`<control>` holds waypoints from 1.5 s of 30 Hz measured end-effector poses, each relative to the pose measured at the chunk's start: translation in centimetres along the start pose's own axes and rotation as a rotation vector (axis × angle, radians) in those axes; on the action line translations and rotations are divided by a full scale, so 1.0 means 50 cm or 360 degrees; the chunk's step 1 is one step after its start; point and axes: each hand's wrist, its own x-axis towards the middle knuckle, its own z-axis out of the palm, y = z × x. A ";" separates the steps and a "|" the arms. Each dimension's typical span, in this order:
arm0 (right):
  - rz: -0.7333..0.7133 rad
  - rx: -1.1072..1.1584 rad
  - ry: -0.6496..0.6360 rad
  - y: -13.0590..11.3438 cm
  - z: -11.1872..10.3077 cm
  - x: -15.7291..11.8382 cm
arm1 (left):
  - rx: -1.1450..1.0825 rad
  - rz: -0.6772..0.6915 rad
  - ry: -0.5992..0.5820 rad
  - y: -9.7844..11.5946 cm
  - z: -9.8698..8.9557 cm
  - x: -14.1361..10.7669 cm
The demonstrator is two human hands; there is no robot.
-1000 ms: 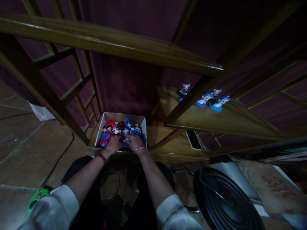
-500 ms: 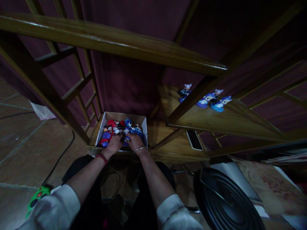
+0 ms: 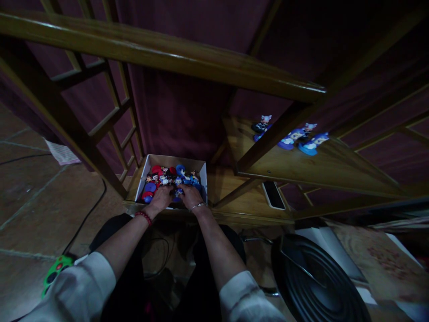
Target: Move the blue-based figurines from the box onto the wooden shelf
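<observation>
A shallow white cardboard box holds several small toy figurines with red, blue and purple round bases, lying jumbled together. My left hand, with a red bead bracelet at the wrist, reaches over the near wall with its fingers curled inward. Opposite it, my right hand, wearing a silver bangle, is closed too. Between their fingertips is a small dark-and-blue figurine, which both hands grip low among the others. Its lower part and some fingertips are hard to make out.
More figurines stand on a raised wooden shelf at the right, behind a slanting post. A phone-like black-and-white object lies on the lower board. A wooden rail crosses above. A black ridged stool stands right; a green controller lies left.
The view has shifted slightly, so the scene sits a little further right. Both hands stay in the box around the small figurine, with only slight finger movement.
</observation>
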 end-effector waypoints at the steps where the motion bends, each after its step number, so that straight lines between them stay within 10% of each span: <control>1: -0.0001 -0.0003 0.0001 -0.001 0.000 0.000 | 0.0016 0.0013 0.0005 -0.001 0.000 0.001; 45: -0.0057 -0.0245 -0.0063 -0.010 0.002 0.003 | 0.0299 0.0098 -0.0075 -0.001 -0.001 0.012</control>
